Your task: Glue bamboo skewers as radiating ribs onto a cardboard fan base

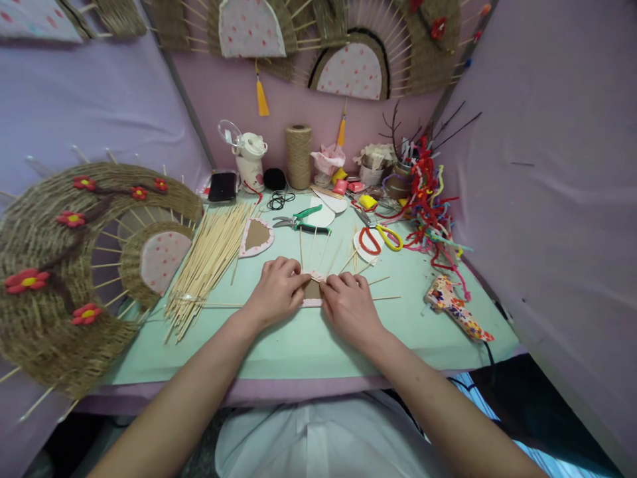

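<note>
My left hand (pixel 277 289) and my right hand (pixel 348 302) rest side by side on the green table top (pixel 308 342), fingers curled and pressing on a small cardboard piece with pink fabric edging (pixel 312 291). Several thin wooden sticks (pixel 348 262) fan out from under that piece toward the back and right. Both hands cover most of the piece. A second fabric-edged cardboard half-round (pixel 256 236) lies a little behind my left hand.
A pile of bamboo sticks (pixel 209 262) lies left of my hands. A large woven fan with red flowers (pixel 74 265) overhangs the left edge. Green pliers (pixel 301 221), red-and-yellow scissors (pixel 379 237), a twine spool (pixel 298 157), pipe cleaners (pixel 428 199) and a patterned glue gun (pixel 458 309) stand around.
</note>
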`<action>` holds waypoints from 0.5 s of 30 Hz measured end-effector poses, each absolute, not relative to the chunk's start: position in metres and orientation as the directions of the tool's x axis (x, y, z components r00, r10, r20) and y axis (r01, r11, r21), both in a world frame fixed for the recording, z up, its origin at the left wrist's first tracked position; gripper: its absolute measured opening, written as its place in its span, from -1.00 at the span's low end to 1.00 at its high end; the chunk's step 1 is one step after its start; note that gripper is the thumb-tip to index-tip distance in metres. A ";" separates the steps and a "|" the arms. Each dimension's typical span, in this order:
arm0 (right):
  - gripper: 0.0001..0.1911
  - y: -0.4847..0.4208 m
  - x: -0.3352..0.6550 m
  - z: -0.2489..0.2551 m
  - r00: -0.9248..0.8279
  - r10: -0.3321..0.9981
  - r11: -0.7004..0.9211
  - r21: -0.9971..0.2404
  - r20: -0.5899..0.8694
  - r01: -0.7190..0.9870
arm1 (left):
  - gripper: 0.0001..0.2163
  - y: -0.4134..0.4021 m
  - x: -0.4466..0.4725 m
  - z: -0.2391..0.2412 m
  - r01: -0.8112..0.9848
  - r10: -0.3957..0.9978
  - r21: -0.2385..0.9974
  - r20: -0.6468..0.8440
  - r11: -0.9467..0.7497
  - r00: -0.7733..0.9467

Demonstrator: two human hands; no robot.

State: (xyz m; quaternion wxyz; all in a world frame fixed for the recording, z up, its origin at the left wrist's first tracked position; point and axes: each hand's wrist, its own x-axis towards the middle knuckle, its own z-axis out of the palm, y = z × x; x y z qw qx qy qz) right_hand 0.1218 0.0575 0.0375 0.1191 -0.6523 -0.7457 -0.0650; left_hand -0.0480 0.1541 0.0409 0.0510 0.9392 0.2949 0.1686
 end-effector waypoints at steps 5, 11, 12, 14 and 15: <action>-0.80 0.058 0.122 0.035 -0.123 0.952 0.142 -0.050 0.279 0.989 | -0.69 0.155 -0.046 0.041 0.536 0.559 0.159 0.280 -0.829 0.781; -0.81 0.058 0.122 0.033 -0.126 0.945 0.143 -0.036 0.302 0.989 | -0.71 0.153 -0.043 0.044 0.544 0.567 0.160 0.263 -0.824 0.781; -0.81 0.058 0.122 0.034 -0.127 0.945 0.144 -0.034 0.302 0.989 | -0.71 0.153 -0.043 0.045 0.545 0.568 0.160 0.258 -0.823 0.782; -0.81 0.058 0.122 0.035 -0.130 0.945 0.146 -0.031 0.299 0.989 | -0.72 0.152 -0.043 0.047 0.547 0.569 0.158 0.245 -0.822 0.785; -0.82 0.058 0.122 0.036 -0.131 0.947 0.146 -0.030 0.295 0.989 | -0.73 0.152 -0.043 0.047 0.549 0.571 0.157 0.237 -0.821 0.786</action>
